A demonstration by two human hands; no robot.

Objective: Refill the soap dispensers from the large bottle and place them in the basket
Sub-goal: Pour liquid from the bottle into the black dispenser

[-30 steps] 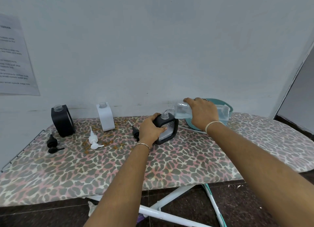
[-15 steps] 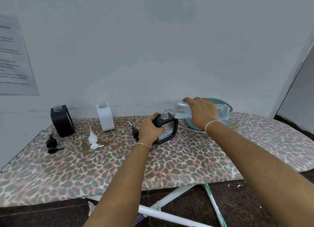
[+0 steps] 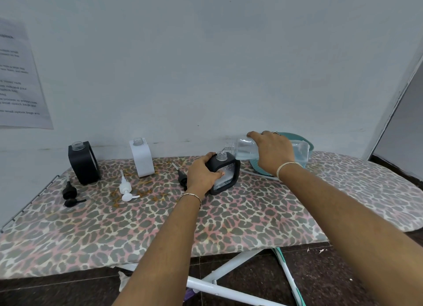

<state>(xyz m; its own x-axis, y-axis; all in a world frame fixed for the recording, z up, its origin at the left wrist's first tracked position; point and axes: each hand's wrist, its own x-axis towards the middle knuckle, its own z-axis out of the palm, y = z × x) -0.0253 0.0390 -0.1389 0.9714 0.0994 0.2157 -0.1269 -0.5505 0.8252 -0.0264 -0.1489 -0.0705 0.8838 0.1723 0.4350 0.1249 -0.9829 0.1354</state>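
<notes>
Noted: left hand point(image 3: 201, 175) wrapped round black dispenser point(image 3: 225, 173), upright mid-board | right hand point(image 3: 273, 151) curled over large bottle point(image 3: 245, 149), tipped sideways, neck at dispenser's open mouth | teal basket point(image 3: 306, 143) sat behind bottle on leopard-print ironing board point(image 3: 137, 225).

Board cover point(image 3: 137, 225): cloth, matt, leopard print. Large bottle point(image 3: 245, 149): clear plastic, glossy, catching light. Centre dispenser point(image 3: 226, 175): matt black shell, clear ribbed window, probably plastic, hard to tell from here. White dispenser point(image 3: 143, 159) and left black dispenser point(image 3: 83, 164): smooth matt casings, clear threaded necks. White pump point(image 3: 126, 189), black pump point(image 3: 69, 192): smooth plastic. Basket point(image 3: 304, 141): teal plastic, slight sheen. Wall sheet point(image 3: 20, 81): paper. Board legs point(image 3: 229, 271): white painted metal. Floor point(image 3: 320, 283): dark speckled tile.
</notes>
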